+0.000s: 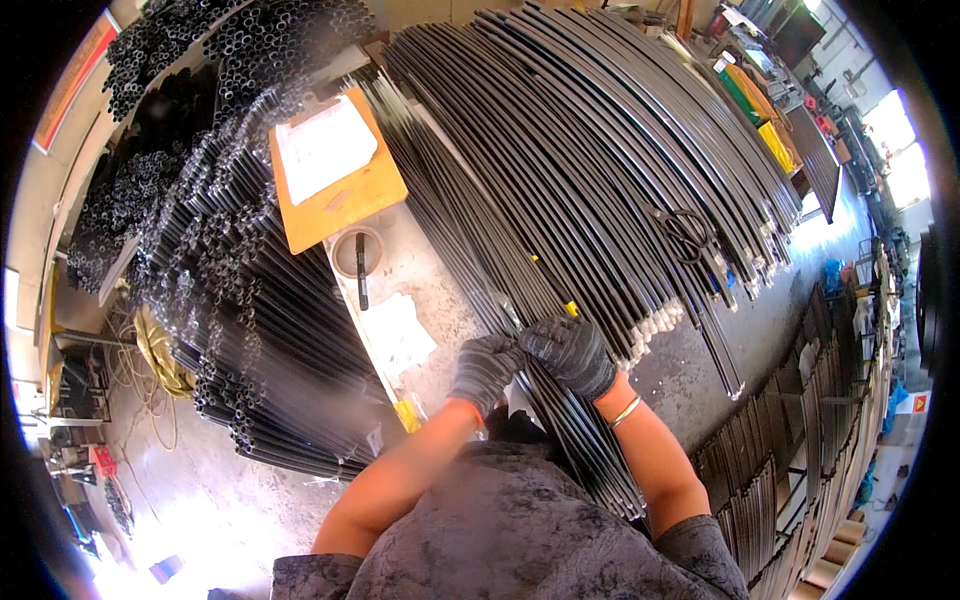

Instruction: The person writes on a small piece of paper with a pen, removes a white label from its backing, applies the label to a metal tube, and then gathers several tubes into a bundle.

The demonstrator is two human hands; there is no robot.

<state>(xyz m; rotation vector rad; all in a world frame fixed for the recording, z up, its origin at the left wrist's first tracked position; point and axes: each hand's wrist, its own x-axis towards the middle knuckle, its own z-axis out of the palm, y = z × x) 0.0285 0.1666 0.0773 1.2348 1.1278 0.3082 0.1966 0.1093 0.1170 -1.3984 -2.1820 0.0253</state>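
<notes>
My left hand (487, 370) and my right hand (570, 353), both in grey striped work gloves, meet in front of me over a bundle of thin dark rods (585, 440). The fingers of both hands are curled in and nearly touch. What they pinch is hidden by the gloves. The rods run from under my hands toward my body at the lower right and away to the upper left. Just beyond my right hand a small yellow piece (571, 308) sits on the rods. A crumpled white paper (398, 332) lies left of my left hand on the pale worktop (425, 270).
An orange clipboard (345, 205) with white sheets, a round tape roll (348, 254) and a black marker (362, 275) lie on the worktop. Stacked black tubes (290, 310) fill the left. Long dark rods (600, 150) spread right, with black-handled scissors (690, 238) on them.
</notes>
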